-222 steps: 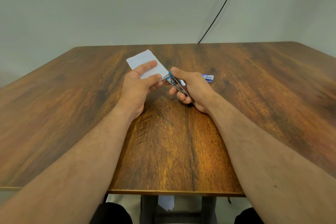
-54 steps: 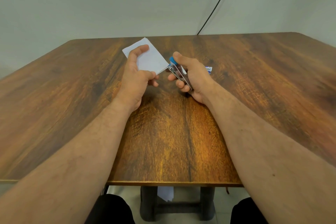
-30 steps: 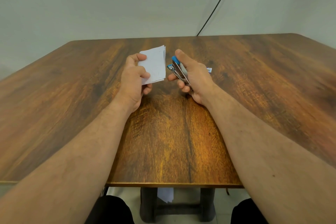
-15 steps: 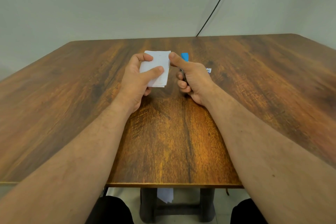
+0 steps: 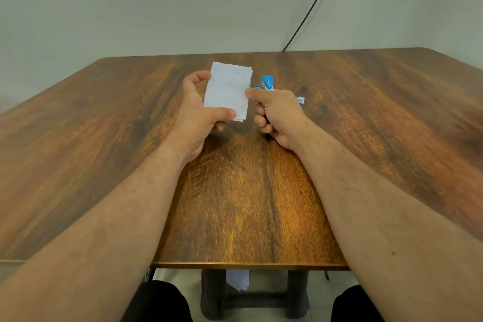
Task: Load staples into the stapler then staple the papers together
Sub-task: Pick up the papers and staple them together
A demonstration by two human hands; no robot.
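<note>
A plain pale wall is standing behind a brown wooden counter, and a black cable is running down the wall. The left hand is holding a small stack of white papers above the counter, fingers curled around it. The right hand is gripping a blue stapler just right of the papers, its thumb touching their edge. A small staple box is lying behind the right hand.
</note>
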